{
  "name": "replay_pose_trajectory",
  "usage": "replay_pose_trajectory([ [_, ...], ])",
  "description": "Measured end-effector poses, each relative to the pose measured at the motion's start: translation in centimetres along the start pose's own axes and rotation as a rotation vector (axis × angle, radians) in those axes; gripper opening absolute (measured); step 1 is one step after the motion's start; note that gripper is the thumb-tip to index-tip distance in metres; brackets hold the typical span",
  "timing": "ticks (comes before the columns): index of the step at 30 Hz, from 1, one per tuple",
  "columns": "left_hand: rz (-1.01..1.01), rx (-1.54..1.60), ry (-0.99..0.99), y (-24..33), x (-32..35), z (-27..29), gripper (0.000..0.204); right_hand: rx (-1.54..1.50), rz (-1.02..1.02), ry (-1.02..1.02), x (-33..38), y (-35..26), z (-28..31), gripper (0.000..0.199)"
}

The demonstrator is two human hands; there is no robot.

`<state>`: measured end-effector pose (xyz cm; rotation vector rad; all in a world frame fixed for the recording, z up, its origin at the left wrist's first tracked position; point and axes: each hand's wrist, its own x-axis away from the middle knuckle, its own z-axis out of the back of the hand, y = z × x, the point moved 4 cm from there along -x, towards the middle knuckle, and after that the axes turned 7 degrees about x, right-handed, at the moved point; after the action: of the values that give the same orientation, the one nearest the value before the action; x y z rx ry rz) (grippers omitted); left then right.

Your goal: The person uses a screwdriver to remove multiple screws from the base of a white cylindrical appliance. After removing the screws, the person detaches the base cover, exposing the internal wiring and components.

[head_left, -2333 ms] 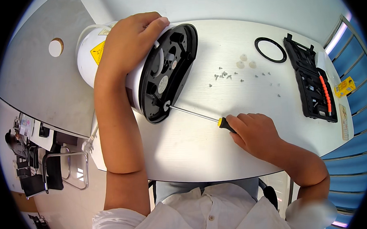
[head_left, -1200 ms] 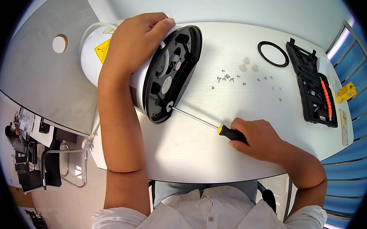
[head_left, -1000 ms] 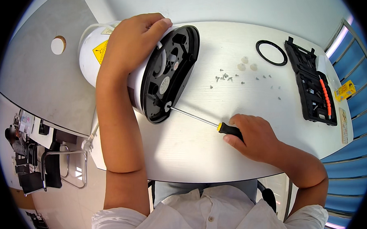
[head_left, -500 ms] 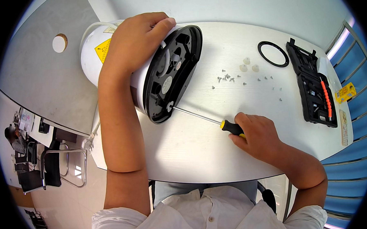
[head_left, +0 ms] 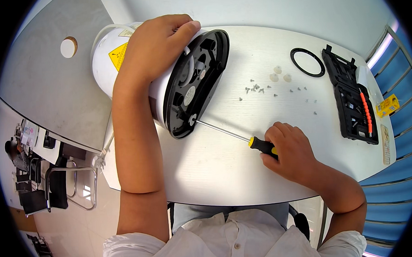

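Steadying a white appliance [head_left: 159, 91] lying sideways at eleven o'clock, the left hand [head_left: 162, 47] curls over it. The right hand [head_left: 290, 148], toward four, grips a screwdriver [head_left: 258, 145] aimed into the black base [head_left: 203, 86]. Apparently screw-turning; the next move calls for keeping the tip seated.

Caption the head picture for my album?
Left hand on white cylindrical appliance; right hand holds black-yellow screwdriver at its black base.

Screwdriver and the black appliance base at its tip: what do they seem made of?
Screwdriver shaft: probably steel, given its smooth silvery shine. Handle: likely plastic or rubber, black and yellow with a soft sheen. Black appliance base: apparently moulded plastic, judging by its raised posts and satin finish.
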<state>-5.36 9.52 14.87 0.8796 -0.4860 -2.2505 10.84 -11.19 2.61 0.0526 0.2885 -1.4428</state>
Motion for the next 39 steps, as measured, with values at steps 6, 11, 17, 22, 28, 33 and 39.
replay_pose_trajectory([
  [6,-0.055,0.003,0.047,-0.25,0.06,-0.12,0.039,-0.071,-0.120,-0.202,-0.28,0.30,-0.26,0.028],
  [11,-0.089,0.008,0.070,-0.27,-0.05,-0.19,0.040,-0.066,-0.006,0.012,0.23,0.28,-0.55,0.026],
  [17,0.005,0.000,0.007,-0.24,-0.02,-0.01,0.039,0.007,0.014,0.013,0.12,0.18,-0.39,0.022],
  [22,-0.018,-0.013,0.013,-0.39,-0.12,-0.04,0.039,-0.001,0.035,0.008,-0.07,0.29,-0.35,0.026],
  [28,-0.015,0.004,0.005,-0.34,-0.11,-0.07,0.039,0.004,-0.031,-0.108,-0.14,0.47,-0.42,0.028],
  [33,-0.012,0.012,0.007,-0.25,-0.08,-0.06,0.039,-0.014,0.017,0.002,0.06,0.23,-0.39,0.030],
  [39,0.000,0.016,0.000,-0.26,-0.08,-0.07,0.039,0.044,0.046,0.057,-0.07,0.30,-0.21,0.032],
])
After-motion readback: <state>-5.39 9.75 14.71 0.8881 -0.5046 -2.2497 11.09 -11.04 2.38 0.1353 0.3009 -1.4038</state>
